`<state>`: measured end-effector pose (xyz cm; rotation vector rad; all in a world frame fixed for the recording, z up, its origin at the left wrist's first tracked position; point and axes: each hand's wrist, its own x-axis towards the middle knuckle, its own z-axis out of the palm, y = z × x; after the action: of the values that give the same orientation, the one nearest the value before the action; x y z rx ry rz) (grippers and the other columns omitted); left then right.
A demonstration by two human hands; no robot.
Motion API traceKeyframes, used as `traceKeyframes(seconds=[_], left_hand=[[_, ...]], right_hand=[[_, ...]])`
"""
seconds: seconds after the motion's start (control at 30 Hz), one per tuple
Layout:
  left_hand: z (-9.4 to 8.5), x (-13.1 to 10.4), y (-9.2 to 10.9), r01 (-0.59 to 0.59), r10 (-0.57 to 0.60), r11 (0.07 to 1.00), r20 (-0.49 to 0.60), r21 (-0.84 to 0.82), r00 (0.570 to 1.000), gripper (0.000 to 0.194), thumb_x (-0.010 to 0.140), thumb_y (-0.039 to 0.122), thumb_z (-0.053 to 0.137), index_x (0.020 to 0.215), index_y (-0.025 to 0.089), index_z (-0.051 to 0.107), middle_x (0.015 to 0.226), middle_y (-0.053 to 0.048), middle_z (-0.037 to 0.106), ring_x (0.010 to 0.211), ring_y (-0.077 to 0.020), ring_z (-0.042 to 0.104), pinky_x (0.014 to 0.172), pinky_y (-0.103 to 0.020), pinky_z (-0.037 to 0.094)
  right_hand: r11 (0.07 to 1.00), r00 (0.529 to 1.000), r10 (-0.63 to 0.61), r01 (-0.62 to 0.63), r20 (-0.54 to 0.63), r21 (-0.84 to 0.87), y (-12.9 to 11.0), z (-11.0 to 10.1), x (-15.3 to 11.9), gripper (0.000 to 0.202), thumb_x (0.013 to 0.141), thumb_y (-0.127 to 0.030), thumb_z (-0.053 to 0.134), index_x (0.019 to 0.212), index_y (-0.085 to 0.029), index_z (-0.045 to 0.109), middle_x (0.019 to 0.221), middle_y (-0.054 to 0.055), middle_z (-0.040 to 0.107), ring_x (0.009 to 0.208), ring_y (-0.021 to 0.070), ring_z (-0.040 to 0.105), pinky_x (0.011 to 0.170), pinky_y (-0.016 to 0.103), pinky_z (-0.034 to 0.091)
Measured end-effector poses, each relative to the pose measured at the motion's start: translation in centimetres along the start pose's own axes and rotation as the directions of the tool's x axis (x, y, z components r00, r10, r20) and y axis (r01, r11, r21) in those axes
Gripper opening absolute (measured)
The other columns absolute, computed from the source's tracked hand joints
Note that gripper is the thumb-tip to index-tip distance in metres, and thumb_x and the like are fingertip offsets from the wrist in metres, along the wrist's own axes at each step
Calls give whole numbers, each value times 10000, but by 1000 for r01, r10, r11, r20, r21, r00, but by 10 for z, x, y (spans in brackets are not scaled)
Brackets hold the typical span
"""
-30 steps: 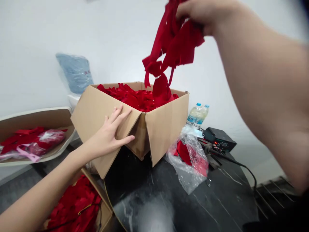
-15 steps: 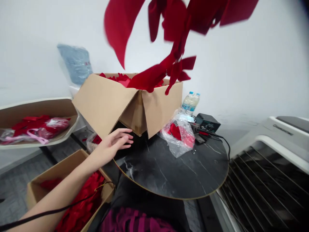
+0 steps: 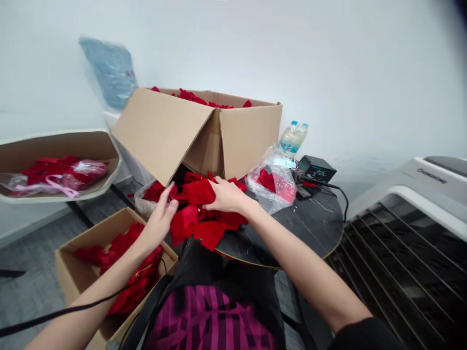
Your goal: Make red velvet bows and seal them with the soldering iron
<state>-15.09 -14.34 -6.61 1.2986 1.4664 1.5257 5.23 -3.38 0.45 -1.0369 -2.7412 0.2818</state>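
Note:
A loose pile of red velvet bows (image 3: 209,236) lies at the front left edge of the black marbled round table (image 3: 237,245). My right hand (image 3: 226,195) rests on top of the pile, thumb and fingers curled round one of the red pieces. At the pile's left side is my left hand (image 3: 162,218), its thumb apart from the fingers and the fingertips near the red fabric. Behind the pile stands a large open cardboard box (image 3: 251,141) with more red pieces showing at its rim. Its front flap (image 3: 160,126) hangs out above my left hand.
On the table's right are a clear plastic bag (image 3: 280,194) with red pieces, two bottles (image 3: 294,138) and a black dial box (image 3: 316,168) with a corded tool. A lower cardboard box (image 3: 69,272) and a white chair (image 3: 115,170) hold red pieces. A slatted appliance (image 3: 401,272) stands right.
The bunch of red bows held up in the air has come down onto the table's front edge. My right hand has entered view on it; my left hand has moved slightly left and down.

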Motion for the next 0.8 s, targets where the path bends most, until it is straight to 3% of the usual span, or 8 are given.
traceKeyframes(seconds=[0.1, 0.17, 0.27, 0.4, 0.53, 0.6, 0.7, 0.8], left_hand=[[3, -2, -9, -92, 60, 959, 123, 269, 991, 1129, 739, 566, 873, 1670, 214, 341, 1743, -199, 327, 1634, -437, 213, 1309, -660, -16], [1, 8, -16, -131, 82, 903, 135, 410, 988, 1210, 660, 565, 924, 1654, 175, 355, 1729, -275, 303, 1625, -520, 148, 1229, -777, -93], [-6, 36, -27, -201, 143, 824, 148, 529, 979, 987, 824, 564, 807, 1634, 203, 376, 1720, -280, 316, 1626, -490, 191, 1230, -798, -10], [-13, 62, -28, -308, 282, 750, 138, 585, 949, 875, 887, 476, 767, 1622, 192, 387, 1721, -250, 322, 1632, -414, 235, 1314, -656, 120], [-15, 47, -15, -387, 413, 712, 97, 585, 906, 683, 957, 326, 670, 1587, 221, 429, 1666, -201, 425, 1577, -360, 375, 1310, -580, 270], [-15, 31, -13, -440, 469, 697, 103, 566, 877, 493, 991, 247, 577, 1480, 212, 521, 1563, -193, 535, 1509, -327, 482, 1290, -581, 321], [-9, 18, -21, -564, 499, 657, 271, 501, 823, 241, 971, 235, 589, 1198, 203, 660, 1315, -143, 721, 1381, -287, 620, 1301, -551, 335], [-4, 24, -32, -626, 450, 626, 439, 465, 777, 243, 975, 277, 607, 1185, 196, 698, 1289, -139, 755, 1303, -280, 678, 1312, -540, 326]], right_hand=[[1000, 997, 26, -25, 74, -13, -1, -8, 23, 965, 760, -711, 796, 1560, -281, 470, 1412, 197, 608, 1258, 423, 646, 1001, 564, 549], [999, 993, 45, -43, 110, -25, -6, -25, 26, 1003, 737, -756, 794, 1559, -274, 480, 1423, 199, 614, 1209, 408, 677, 949, 524, 578], [996, 996, 64, -60, 56, -65, -13, -42, 10, 1006, 799, -691, 791, 1616, -249, 402, 1502, 221, 560, 1241, 421, 658, 983, 542, 562], [992, 991, 31, -46, -127, -118, -11, -29, -23, 821, 941, -535, 719, 1637, -295, 355, 1568, 189, 507, 1351, 421, 572, 1088, 609, 480], [997, 986, 17, -30, -168, -77, 0, -8, -38, 721, 969, -518, 693, 1598, -296, 419, 1568, 150, 527, 1339, 361, 583, 1067, 546, 515], [998, 954, 8, -26, -300, -57, -1, -9, -40, 627, 980, -512, 682, 1526, -262, 503, 1504, 134, 579, 1329, 329, 578, 1084, 502, 501], [997, 916, -19, -14, -401, -79, -16, -12, -36, 308, 1044, -461, 581, 1174, -204, 690, 1154, 102, 720, 1092, 267, 660, 984, 416, 523], [967, 960, 39, -106, -278, -231, -37, -1, -24, 368, 1043, -507, 558, 1072, -161, 679, 1014, 141, 729, 963, 305, 680, 876, 438, 534]])
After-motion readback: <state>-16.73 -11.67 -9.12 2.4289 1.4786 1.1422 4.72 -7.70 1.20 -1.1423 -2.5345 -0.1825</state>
